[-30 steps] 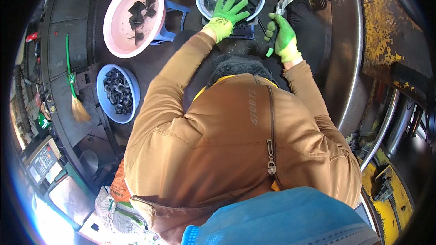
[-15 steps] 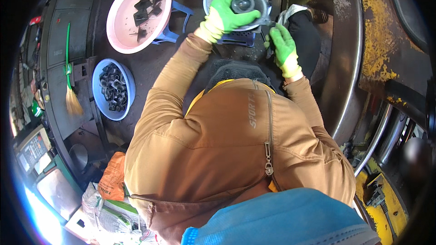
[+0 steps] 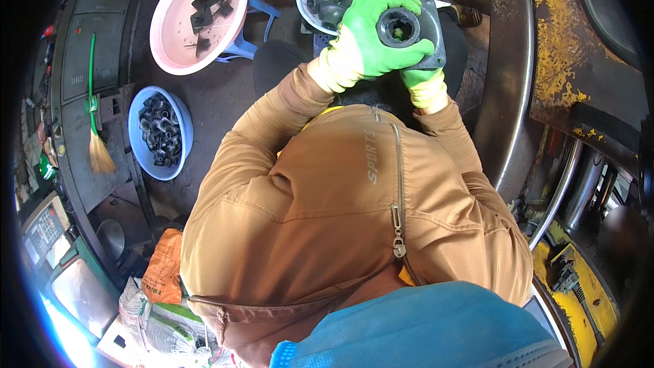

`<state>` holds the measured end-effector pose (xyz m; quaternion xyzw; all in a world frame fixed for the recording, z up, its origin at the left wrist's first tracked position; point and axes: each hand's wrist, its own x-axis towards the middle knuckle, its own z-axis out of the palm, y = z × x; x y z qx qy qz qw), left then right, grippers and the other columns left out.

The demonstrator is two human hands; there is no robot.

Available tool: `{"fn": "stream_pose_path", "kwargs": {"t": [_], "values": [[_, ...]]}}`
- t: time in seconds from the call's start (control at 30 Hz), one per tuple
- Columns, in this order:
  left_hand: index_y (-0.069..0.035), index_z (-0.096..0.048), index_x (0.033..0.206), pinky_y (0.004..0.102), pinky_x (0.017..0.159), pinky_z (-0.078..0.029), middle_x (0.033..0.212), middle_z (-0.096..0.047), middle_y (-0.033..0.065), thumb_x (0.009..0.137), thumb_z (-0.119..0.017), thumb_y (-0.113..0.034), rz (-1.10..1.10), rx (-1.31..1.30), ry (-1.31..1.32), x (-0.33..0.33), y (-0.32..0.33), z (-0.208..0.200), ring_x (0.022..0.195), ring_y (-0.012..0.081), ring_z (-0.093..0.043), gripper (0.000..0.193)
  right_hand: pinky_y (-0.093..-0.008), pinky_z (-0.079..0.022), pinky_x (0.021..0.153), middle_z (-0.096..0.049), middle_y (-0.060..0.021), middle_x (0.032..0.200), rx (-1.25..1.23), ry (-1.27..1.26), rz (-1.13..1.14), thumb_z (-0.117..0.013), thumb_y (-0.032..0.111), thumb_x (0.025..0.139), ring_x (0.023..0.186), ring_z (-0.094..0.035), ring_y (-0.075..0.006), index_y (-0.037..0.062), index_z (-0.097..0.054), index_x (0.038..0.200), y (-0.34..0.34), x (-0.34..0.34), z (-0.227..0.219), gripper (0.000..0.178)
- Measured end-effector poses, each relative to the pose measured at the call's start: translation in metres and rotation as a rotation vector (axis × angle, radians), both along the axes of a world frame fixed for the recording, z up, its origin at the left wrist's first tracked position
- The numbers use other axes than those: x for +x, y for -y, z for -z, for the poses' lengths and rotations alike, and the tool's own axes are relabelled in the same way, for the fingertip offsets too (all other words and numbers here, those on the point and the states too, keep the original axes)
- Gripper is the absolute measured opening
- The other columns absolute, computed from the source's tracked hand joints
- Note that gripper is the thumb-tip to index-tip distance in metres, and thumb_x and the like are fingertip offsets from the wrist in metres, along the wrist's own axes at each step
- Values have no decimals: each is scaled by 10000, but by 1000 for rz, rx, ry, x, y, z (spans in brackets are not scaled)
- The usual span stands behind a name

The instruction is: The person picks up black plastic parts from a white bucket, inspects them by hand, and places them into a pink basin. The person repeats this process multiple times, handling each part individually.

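Note:
My left hand (image 3: 373, 33), in a green and yellow glove, is closed around a black moulded part (image 3: 430, 34). The part has a round collar with a hole through it and a flat square flange, and the collar is turned up toward me. Beneath the flange is my right hand (image 3: 426, 87), gloved alike; its fingers are hidden behind the part, so what they hold does not show. Just left of the part stands a pale basket (image 3: 304, 1) with several similar black parts (image 3: 332, 1) in it.
A pink basin (image 3: 165, 22) with several black pieces rests on a blue stool (image 3: 257, 31). Below it, a blue basin (image 3: 138, 153) holds many small black parts. A green-handled broom (image 3: 95, 112) leans at the left. A metal post and a worn yellow machine (image 3: 555, 48) flank my right.
My left hand has carried the black part rightward, off the basket, and its collar and hole now show. My right hand has come in beneath the part. The basket's contents are uncovered.

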<state>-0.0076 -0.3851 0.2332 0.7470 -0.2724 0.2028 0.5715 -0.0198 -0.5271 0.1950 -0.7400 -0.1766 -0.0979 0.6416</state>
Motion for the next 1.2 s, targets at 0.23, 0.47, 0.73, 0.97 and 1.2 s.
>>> {"fn": "stream_pose_path", "kwargs": {"t": [0.23, 0.47, 0.73, 0.97, 1.2], "values": [[-10, -613, 1084, 344, 852, -512, 1072, -653, 119, 679, -815, -117, 193, 2, -17, 6, -7, 0, 986, 224, -631, 465, -338, -491, 866, -616, -108, 1099, -360, 102, -120, -717, 105, 802, 980, -608, -255, 37, -538, 1201, 26, -1, -6, 443], [-19, -624, 1085, 341, 877, -503, 1091, -655, 113, 702, -795, -100, 179, -81, -141, 4, -11, -9, 1002, 213, -625, 426, -340, -488, 894, -624, -114, 1149, -350, -56, -90, -728, 121, 793, 1027, -617, -254, 49, -534, 1239, 19, -2, -14, 492], [-20, -637, 1058, 351, 871, -501, 1068, -660, 107, 684, -798, -132, 268, -53, -95, 6, -16, -17, 1000, 222, -625, 422, -333, -514, 890, -628, -112, 1181, -258, -64, -194, -760, 145, 771, 1083, -618, -243, 61, -552, 1249, 22, 2, -16, 528], [-8, -643, 1028, 348, 892, -487, 1071, -662, 102, 666, -780, -132, 652, -24, -280, 17, -26, -18, 998, 221, -624, 406, -341, -469, 987, -564, -120, 1287, -127, -216, -597, -690, 171, 860, 1177, -556, -210, 36, -467, 1344, 40, 10, -10, 550], [-57, -632, 1045, 447, 1109, -297, 1199, -609, 91, 640, -739, -235, 1094, 11, -370, 45, -30, -21, 1213, 245, -519, 456, -347, -433, 1030, -539, -89, 1328, 97, -452, -604, -701, 253, 858, 1219, -517, -181, 52, -468, 1371, 29, 8, 0, 599]]}}
